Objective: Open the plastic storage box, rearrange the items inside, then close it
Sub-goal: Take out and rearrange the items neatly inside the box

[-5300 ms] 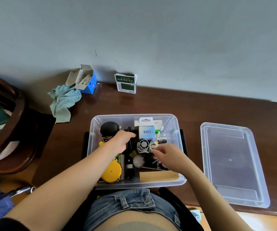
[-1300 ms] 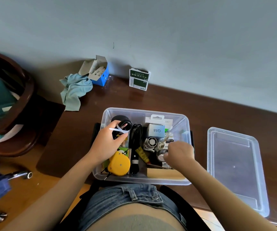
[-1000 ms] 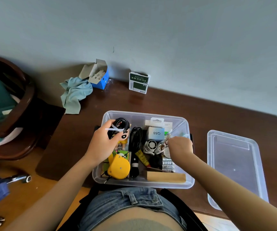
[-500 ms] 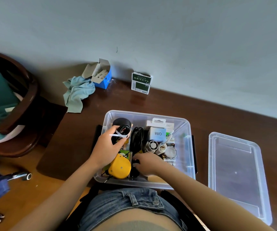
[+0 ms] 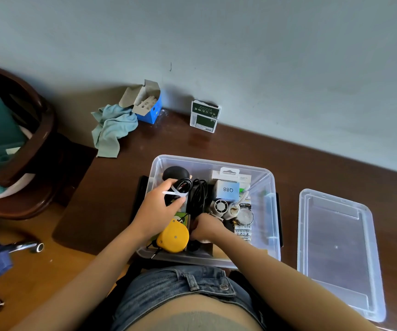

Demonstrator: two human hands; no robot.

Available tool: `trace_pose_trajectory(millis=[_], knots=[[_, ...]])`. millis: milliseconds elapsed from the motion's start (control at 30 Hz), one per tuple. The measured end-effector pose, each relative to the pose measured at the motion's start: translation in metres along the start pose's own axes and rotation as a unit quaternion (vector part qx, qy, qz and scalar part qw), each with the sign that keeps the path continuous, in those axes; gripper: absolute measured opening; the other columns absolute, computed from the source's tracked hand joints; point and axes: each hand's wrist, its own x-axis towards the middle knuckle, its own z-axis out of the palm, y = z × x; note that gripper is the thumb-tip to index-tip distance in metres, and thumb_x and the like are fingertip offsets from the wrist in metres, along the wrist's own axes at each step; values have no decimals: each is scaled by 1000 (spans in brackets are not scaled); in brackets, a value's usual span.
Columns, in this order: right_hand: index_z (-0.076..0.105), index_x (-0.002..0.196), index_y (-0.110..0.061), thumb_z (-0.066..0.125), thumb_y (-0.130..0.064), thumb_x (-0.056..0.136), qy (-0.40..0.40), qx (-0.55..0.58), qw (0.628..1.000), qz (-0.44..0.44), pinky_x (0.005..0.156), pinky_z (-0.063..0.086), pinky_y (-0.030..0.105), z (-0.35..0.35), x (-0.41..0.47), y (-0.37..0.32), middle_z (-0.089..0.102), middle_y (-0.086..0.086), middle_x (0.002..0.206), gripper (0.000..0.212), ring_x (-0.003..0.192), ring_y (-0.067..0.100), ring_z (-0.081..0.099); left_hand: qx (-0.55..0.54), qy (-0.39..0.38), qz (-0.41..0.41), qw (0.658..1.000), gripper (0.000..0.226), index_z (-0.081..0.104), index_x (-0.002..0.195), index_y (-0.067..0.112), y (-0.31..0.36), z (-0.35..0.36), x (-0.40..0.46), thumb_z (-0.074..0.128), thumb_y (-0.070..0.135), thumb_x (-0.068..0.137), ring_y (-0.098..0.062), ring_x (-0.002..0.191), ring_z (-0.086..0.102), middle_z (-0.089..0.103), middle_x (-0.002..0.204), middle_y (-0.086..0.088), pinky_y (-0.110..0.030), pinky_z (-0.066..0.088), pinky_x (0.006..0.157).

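The clear plastic storage box (image 5: 272, 211) stands open on the brown table in front of me, and its lid (image 5: 336, 247) lies flat to the right. My left hand (image 5: 159, 209) holds a coiled black cable with a white tie (image 5: 180, 187) over the box's left side. My right hand (image 5: 208, 229) reaches down into the front of the box beside a yellow tape measure (image 5: 173, 236), fingers curled round a slim black device (image 5: 194, 244). Also inside are a black cord bundle (image 5: 198, 194), a blue Q88 box (image 5: 227, 189), a small white fan (image 5: 220, 207) and batteries (image 5: 242, 231).
A green-and-white packet (image 5: 204, 115), an open blue carton (image 5: 148, 103) and a teal cloth (image 5: 111, 127) sit at the table's back by the wall. A dark wooden chair (image 5: 25, 144) stands at the left. Metal tools (image 5: 27, 247) lie on the floor.
My right hand moved from the box's right middle to its front left, beside the yellow tape measure, and closed on the black device. My left hand still holds the cable coil.
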Motion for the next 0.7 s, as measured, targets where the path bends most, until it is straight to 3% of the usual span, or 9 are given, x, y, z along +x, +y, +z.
trace_pose_trajectory(millis=[100, 300, 433, 533, 633, 700], knots=[[66, 103, -7, 64, -21, 82, 52, -9, 999, -1, 62, 43, 27, 3, -5, 2, 69, 10, 100, 25, 87, 26, 64, -3, -5, -8, 1000, 23, 59, 108, 31, 1, -2, 2, 61, 15, 91, -4, 97, 60, 65, 101, 15, -23, 49, 83], [61, 91, -9, 54, -10, 82, 96, 7, 994, -60, 67, 42, 30, -4, -22, -3, 65, 9, 100, 11, 94, 27, 59, -63, -31, -40, 997, 17, 60, 105, 27, 10, -4, 6, 61, 17, 92, -12, 94, 65, 69, 96, 9, -38, 53, 87], [54, 79, -20, 57, -14, 80, 115, 77, 982, -130, 63, 37, 26, -16, -43, 10, 56, -9, 80, 7, 75, 12, 51, -85, -29, -55, 994, 16, 60, 108, 21, 16, -6, 7, 61, 19, 92, -12, 92, 66, 70, 93, 4, -39, 54, 86], [45, 67, -29, 65, -26, 80, 124, 125, 973, -149, 55, 33, 19, -26, -61, 24, 47, -14, 66, 24, 59, -1, 43, -67, -28, -65, 995, 24, 60, 113, 18, 20, -7, 8, 63, 25, 90, -16, 96, 64, 68, 105, 5, -41, 52, 90], [44, 68, -21, 73, -25, 78, 140, 234, 954, -124, 57, 37, 21, -40, -75, 41, 48, -9, 63, 31, 56, 5, 43, -43, -24, -48, 998, 20, 64, 108, 15, 25, -5, 9, 65, 23, 90, -11, 96, 62, 67, 106, 1, -22, 52, 83], [48, 82, -17, 76, -20, 77, 129, 339, 926, -106, 62, 47, 28, -51, -83, 54, 57, 1, 72, 28, 64, 14, 54, -29, -19, -39, 999, 18, 65, 106, 12, 27, -3, 9, 65, 19, 89, -13, 96, 61, 66, 105, -4, -20, 50, 81]])
